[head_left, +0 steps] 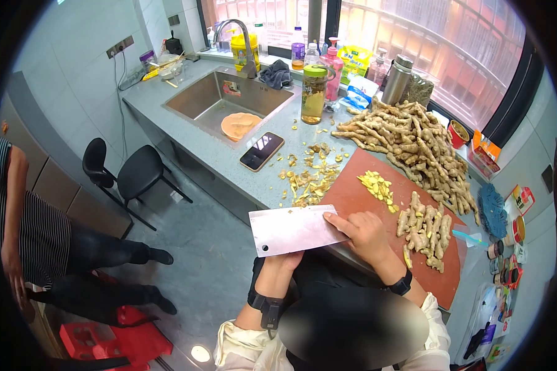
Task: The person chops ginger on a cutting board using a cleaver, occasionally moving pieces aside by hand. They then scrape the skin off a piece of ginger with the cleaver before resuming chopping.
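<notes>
A broad cleaver is held level over the counter's front edge, its pale flat blade facing up. My right hand is closed around the handle end, with the index finger lying along the blade. Beneath the blade is my left hand; its fingers are hidden behind the metal. A reddish-brown cutting board carries sliced ginger and several pieces of whole ginger. Behind the board rises a large heap of ginger roots. Ginger scraps lie scattered left of the board.
A phone and a green-lidded tea bottle stand near the sink, which holds an orange bowl. Jars and packets line the right wall. On the floor at left are a black chair and another person.
</notes>
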Demonstrator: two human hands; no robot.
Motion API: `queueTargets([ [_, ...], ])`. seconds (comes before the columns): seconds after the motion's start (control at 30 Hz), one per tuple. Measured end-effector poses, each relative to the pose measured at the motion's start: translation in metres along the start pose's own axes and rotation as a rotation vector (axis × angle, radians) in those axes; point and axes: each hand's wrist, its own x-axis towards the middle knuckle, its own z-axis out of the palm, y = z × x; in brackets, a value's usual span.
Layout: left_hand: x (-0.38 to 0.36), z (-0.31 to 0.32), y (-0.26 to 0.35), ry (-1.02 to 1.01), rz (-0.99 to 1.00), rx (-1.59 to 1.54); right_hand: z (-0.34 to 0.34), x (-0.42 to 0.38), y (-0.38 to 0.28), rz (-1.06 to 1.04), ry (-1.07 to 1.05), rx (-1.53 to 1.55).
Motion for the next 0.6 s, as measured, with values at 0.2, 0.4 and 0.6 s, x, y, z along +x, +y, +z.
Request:
queueTargets([
  [0.2, 0.002, 0.010, 0.023, -0.387, -0.081, -0.089, 0.010, -0.007, 0.024, 0.166, 0.012, 0.037],
  [0.4, 0.008, 0.011, 0.014, -0.172, -0.023, 0.034, -0.011, 0.009, 0.003, 0.128, -0.030, 0.141],
  [0.6, 0.005, 0.005, 0.012, -0.190, -0.100, -0.034, -0.023, 0.009, -0.007, 0.021, -0.046, 0.093],
])
